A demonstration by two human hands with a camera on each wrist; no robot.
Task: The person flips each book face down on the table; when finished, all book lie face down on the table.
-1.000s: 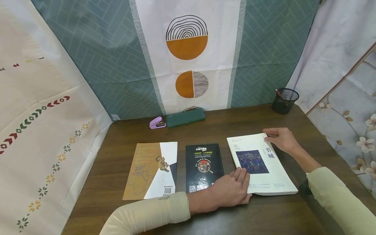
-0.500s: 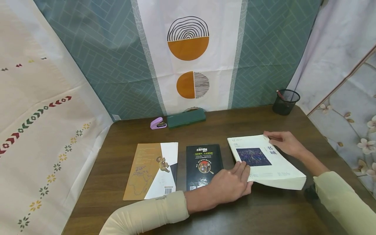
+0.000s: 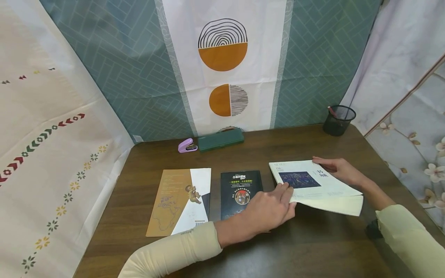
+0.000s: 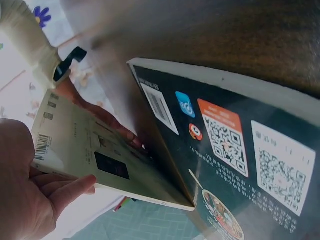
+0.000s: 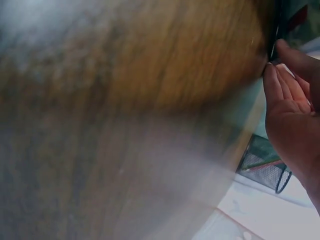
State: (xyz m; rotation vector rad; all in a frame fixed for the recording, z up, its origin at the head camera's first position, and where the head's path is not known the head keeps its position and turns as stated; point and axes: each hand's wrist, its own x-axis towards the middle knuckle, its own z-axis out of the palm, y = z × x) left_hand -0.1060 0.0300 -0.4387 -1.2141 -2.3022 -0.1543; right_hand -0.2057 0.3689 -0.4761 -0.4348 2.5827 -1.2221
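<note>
A thick white paperback book (image 3: pixel 326 189) with a dark picture on its cover is tilted, its near edge lifted off the table. My left hand (image 3: pixel 265 210) grips its near left corner. My right hand (image 3: pixel 342 172) pinches its far right edge. The left wrist view shows the book's back cover (image 4: pixel 75 130) from below, with the left hand (image 4: pixel 25 185) at its edge. In the right wrist view the right hand (image 5: pixel 295 115) is at the margin, its hold partly cut off. A black book (image 3: pixel 240 185) lies flat just left, partly behind the left hand.
A brown and white book (image 3: pixel 170 200) lies flat at the left of the wooden table (image 3: pixel 313 251). Along the back edge are a purple stapler (image 3: pixel 187 146), a green case (image 3: pixel 220 139) and a black mesh pen holder (image 3: pixel 338 121). Cloths hang behind and beside the table.
The white book's near edge has risen from the table and tipped upward. My left hand moved slightly up and away with it; the right hand shifted slightly right at the far edge.
</note>
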